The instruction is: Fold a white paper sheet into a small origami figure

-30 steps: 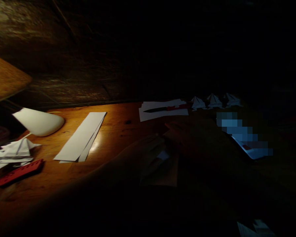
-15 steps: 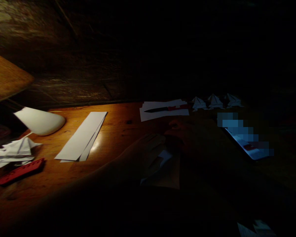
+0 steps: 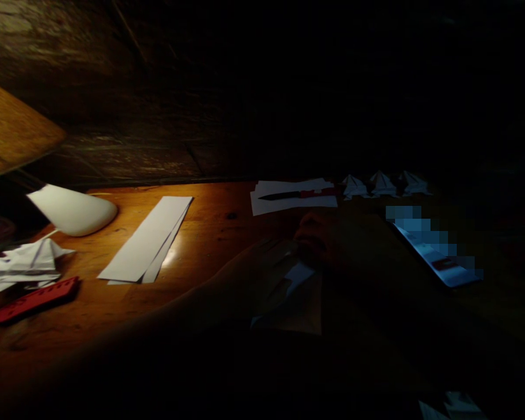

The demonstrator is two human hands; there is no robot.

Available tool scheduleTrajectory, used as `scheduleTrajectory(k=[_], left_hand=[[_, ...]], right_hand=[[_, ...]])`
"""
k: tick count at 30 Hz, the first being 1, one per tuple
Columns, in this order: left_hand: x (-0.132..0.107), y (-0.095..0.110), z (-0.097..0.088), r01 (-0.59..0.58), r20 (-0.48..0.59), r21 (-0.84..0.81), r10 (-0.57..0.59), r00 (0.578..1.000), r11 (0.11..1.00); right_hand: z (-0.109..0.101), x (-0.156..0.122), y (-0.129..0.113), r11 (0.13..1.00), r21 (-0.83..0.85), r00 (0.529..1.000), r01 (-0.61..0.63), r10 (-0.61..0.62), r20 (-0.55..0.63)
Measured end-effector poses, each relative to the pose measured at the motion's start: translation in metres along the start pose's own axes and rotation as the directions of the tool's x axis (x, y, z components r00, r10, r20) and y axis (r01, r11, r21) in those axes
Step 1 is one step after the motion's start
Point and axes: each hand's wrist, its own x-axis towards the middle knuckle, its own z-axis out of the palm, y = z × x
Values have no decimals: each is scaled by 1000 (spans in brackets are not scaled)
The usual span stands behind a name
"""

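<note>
Across the dim middle of the worktop (image 3: pixel 214 224), a sheet of paper (image 3: pixel 308 318) lies beneath and just in front of two bare hands, between a pair of pale paper strips (image 3: pixel 146 242) on the left and a lit phone (image 3: pixel 452 275) on the right. The left hand (image 3: pixel 269 265) rests over its left part, and the right hand (image 3: pixel 317 236) is bent at its far end, close beside the left. Shadow hides most of the fingers: those of the right look curled, but I cannot tell whether either hand pinches the sheet or only presses on it. A bluish patch near the left thumb may be a turned-up flap; the dark leaves that unsure.

The sheet should be almost weightless, thin and flexible, ready to take a crease and keep it, and easily torn or crumpled by a hard tug. On smooth wood it would probably slide unless pressed down. Its near edge and near right corner look uncovered, so a light pinch there, with the other palm flat as an anchor, seems the kindest hold.
</note>
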Motion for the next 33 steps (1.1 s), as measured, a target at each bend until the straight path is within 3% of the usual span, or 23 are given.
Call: scheduleTrajectory(k=[15,26,33], left_hand=[[3,2,-9,-12,-36,57,14,999,998],[4,-2,-1,-57,-79,114,66,995,992],[4,-2,-1,-39,-69,114,47,997,993]], right_hand=[[0,-2,3,996,-77,999,-42,41,-11],[3,7,-1,960,-138,965,-243,225,-133],[6,13,0,937,-30,928,-348,340,-149]])
